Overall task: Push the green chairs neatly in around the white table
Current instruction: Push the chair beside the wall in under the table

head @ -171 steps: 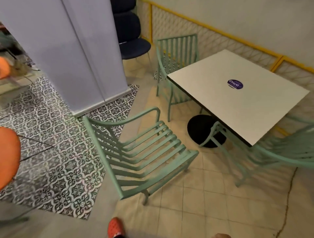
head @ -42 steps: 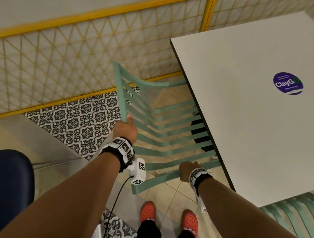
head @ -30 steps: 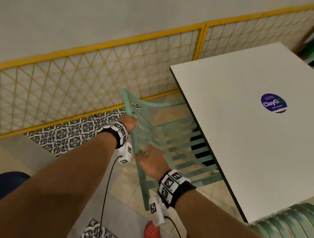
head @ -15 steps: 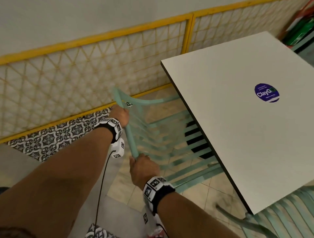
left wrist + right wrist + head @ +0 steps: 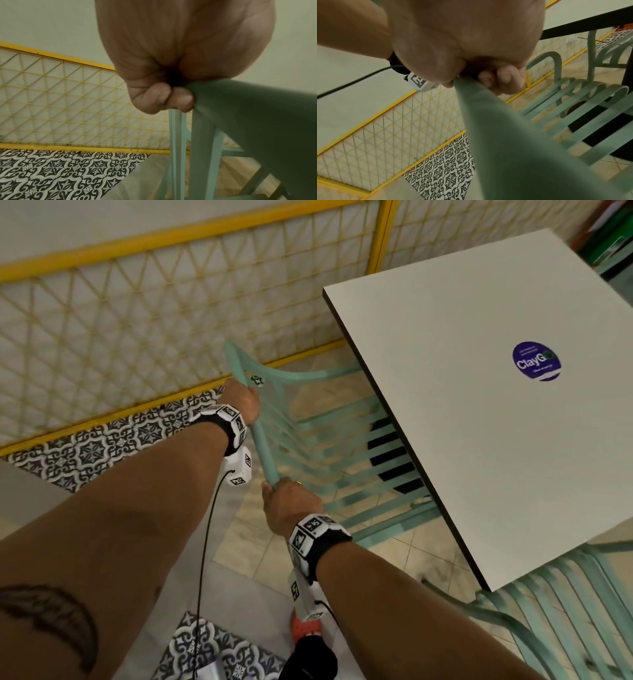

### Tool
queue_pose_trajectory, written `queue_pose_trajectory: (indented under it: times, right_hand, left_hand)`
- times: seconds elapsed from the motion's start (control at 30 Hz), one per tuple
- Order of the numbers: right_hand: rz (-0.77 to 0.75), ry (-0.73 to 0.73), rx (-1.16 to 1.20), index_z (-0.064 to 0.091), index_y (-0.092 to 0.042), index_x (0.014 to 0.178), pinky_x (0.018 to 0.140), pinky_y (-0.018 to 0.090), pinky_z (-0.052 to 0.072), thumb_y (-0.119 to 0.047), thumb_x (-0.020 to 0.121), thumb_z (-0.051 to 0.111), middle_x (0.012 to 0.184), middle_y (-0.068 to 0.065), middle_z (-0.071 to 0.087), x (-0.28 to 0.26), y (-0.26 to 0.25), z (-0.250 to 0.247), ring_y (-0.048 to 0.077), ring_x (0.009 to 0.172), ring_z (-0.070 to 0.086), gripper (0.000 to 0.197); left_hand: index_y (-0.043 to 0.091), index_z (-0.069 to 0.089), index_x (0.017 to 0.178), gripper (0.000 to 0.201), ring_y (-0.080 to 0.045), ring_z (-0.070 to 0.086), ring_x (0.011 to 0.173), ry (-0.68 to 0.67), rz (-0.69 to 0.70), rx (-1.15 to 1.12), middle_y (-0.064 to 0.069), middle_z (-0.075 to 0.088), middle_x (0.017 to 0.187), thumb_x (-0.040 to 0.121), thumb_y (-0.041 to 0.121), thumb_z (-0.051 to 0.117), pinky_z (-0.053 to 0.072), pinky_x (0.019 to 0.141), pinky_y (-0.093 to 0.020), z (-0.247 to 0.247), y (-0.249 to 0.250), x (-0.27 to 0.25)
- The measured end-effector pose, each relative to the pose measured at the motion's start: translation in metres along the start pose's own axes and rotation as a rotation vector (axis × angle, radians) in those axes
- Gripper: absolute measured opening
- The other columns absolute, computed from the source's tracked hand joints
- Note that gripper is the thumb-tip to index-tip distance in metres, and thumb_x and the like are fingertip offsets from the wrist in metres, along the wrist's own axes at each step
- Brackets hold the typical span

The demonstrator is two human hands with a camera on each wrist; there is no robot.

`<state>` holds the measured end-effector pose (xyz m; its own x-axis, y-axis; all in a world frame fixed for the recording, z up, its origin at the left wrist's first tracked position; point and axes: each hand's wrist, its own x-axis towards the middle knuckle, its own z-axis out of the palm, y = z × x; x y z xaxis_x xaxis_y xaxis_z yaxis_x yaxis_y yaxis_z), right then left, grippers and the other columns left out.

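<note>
Hands both grip one green chair [image 5: 310,436]: left hand [image 5: 241,400] and right hand [image 5: 289,505] curl round its top rail. Seat sits partly under the white worktop [image 5: 496,440].

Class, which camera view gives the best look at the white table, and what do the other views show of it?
The head view: the white table top shows nearly whole, with the green chair pushed under its edge. The right wrist view catches only its dark edge and pale top from below. The left wrist view shows none of it.
</note>
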<state>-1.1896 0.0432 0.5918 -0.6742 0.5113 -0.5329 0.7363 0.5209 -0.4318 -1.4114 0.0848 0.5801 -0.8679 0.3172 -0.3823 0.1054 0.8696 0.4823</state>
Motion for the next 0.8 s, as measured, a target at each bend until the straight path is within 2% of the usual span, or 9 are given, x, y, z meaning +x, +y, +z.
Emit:
queue_pose_trajectory:
  times: [0.1,0.23,0.33,0.4,0.47,0.6,0.7,0.77,0.8]
  right_hand:
    - [-0.022,0.019,-0.031,0.055,-0.013,0.108,0.07,0.036,0.043,-0.054,0.101,0.028,0.104,0.009,0.067,-0.004,0.017,-0.009,0.033,0.092,0.066,0.05]
    - [0.001,0.064,-0.101,0.054,-0.015,0.099,0.075,0.042,0.053,-0.058,0.1,0.024,0.096,0.007,0.067,-0.011,0.05,-0.03,0.031,0.083,0.064,0.052]
    - [-0.011,0.069,-0.117,0.054,-0.013,0.103,0.073,0.039,0.049,-0.056,0.101,0.025,0.101,0.01,0.066,-0.008,0.043,-0.031,0.034,0.088,0.064,0.051]
    - [-0.023,0.072,-0.079,0.055,-0.012,0.106,0.068,0.035,0.041,-0.053,0.102,0.028,0.103,0.012,0.066,-0.004,0.032,-0.026,0.035,0.092,0.064,0.05]
    - [-0.046,0.087,-0.072,0.056,-0.012,0.106,0.066,0.035,0.038,-0.053,0.101,0.029,0.102,0.012,0.068,0.004,0.027,-0.025,0.035,0.091,0.065,0.05]
    - [-0.056,0.087,-0.098,0.057,-0.012,0.105,0.069,0.037,0.042,-0.055,0.101,0.028,0.101,0.012,0.069,0.019,0.025,-0.028,0.035,0.09,0.065,0.052]
    - [-0.047,0.084,-0.107,0.058,-0.012,0.107,0.073,0.039,0.048,-0.056,0.1,0.027,0.101,0.011,0.069,0.023,0.02,-0.028,0.034,0.09,0.066,0.054]
    - [-0.04,0.084,-0.118,0.057,-0.012,0.107,0.073,0.04,0.048,-0.056,0.1,0.027,0.101,0.01,0.069,0.021,0.021,-0.026,0.034,0.09,0.066,0.054]
    - [-0.034,0.076,-0.118,0.057,-0.012,0.108,0.073,0.039,0.047,-0.056,0.101,0.026,0.101,0.01,0.069,0.018,0.023,-0.025,0.034,0.091,0.066,0.054]
  left_hand:
    - [-0.006,0.043,0.127,0.045,-0.028,0.053,0.078,0.026,0.015,-0.036,-0.017,0.061,0.104,0.1,0.03,0.048,0.041,0.065,-0.034,0.009,0.009,-0.008]
    - [-0.008,0.042,0.125,0.043,-0.028,0.057,0.081,-0.012,0.038,-0.087,-0.012,0.058,0.098,0.1,0.028,0.045,0.04,0.064,-0.031,0.025,0.032,-0.023]
    - [-0.006,0.047,0.12,0.042,-0.034,0.066,0.085,-0.017,0.029,-0.124,-0.018,0.065,0.101,0.098,0.03,0.049,0.044,0.059,-0.034,0.019,0.033,-0.021]
    - [-0.006,0.048,0.119,0.043,-0.038,0.067,0.093,-0.017,0.041,-0.099,-0.023,0.066,0.106,0.097,0.031,0.05,0.047,0.064,-0.035,0.015,0.027,-0.01]
    - [-0.008,0.048,0.119,0.044,-0.04,0.065,0.097,-0.015,0.049,-0.078,-0.025,0.064,0.111,0.098,0.031,0.049,0.047,0.068,-0.036,0.015,0.024,0.001]
    - [-0.008,0.042,0.127,0.043,-0.041,0.061,0.108,-0.046,0.06,0.001,-0.026,0.058,0.122,0.101,0.027,0.045,0.049,0.079,-0.041,0.011,0.036,0.006]
    - [-0.008,0.039,0.129,0.044,-0.04,0.061,0.106,-0.053,0.053,0.019,-0.026,0.058,0.121,0.102,0.027,0.044,0.051,0.078,-0.042,0.007,0.041,0.007]
    - [-0.01,0.042,0.128,0.044,-0.041,0.061,0.106,-0.022,0.079,0.035,-0.027,0.06,0.119,0.101,0.026,0.045,0.05,0.079,-0.043,0.009,0.037,0.004]
    - [-0.01,0.046,0.127,0.043,-0.043,0.06,0.109,-0.015,0.103,0.08,-0.028,0.059,0.121,0.101,0.024,0.044,0.049,0.085,-0.045,0.011,0.034,0.0]
